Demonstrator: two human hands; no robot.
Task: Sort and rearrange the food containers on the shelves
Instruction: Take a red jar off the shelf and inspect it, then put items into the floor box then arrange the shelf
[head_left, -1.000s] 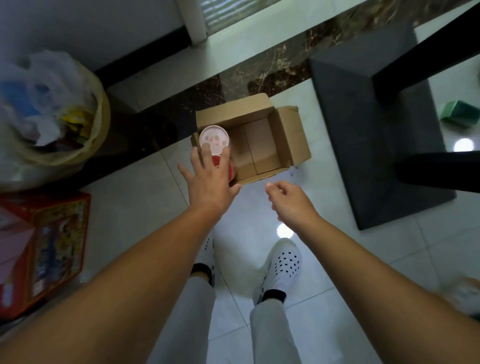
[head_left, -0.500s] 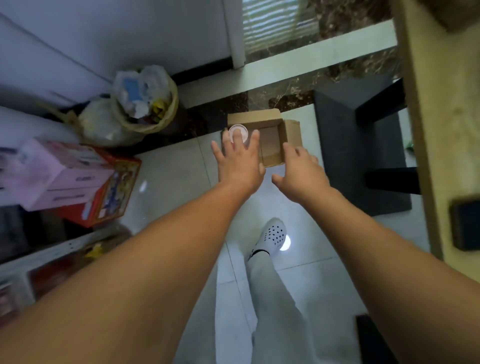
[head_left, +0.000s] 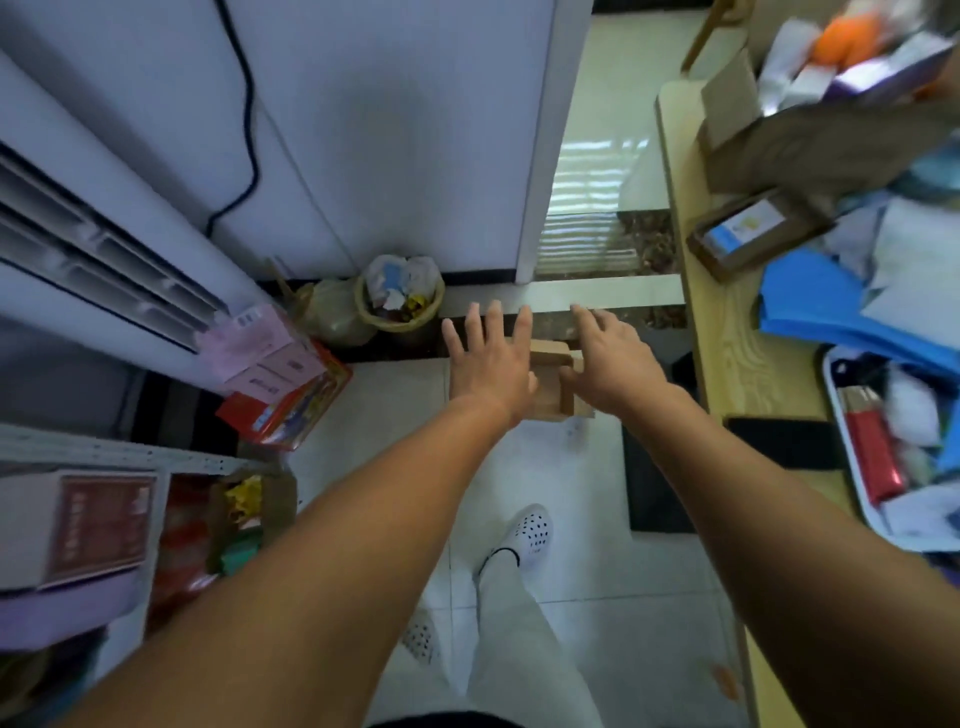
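No legible text anywhere in view.
Pink boxes (head_left: 260, 348): white labels with dark print, too blurred to read.
Maroon box (head_left: 98, 525) on the shelf (head_left: 104, 452): rows of pale characters, unreadable.
Red carton (head_left: 306, 400) under the pink boxes: coloured print, no letters resolved.
Card (head_left: 743, 231) on the table (head_left: 737, 338): blue-and-white graphic, no words discernible.

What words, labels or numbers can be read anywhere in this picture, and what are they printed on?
Nothing can be read; all print is too blurred or small.
Maroon-fronted box, lower left: pale marks, unreadable.
Pink boxes: white labels, unreadable.
Red box beneath them: colourful print, unreadable.
Brown box on the desk: blue and white label, unreadable.
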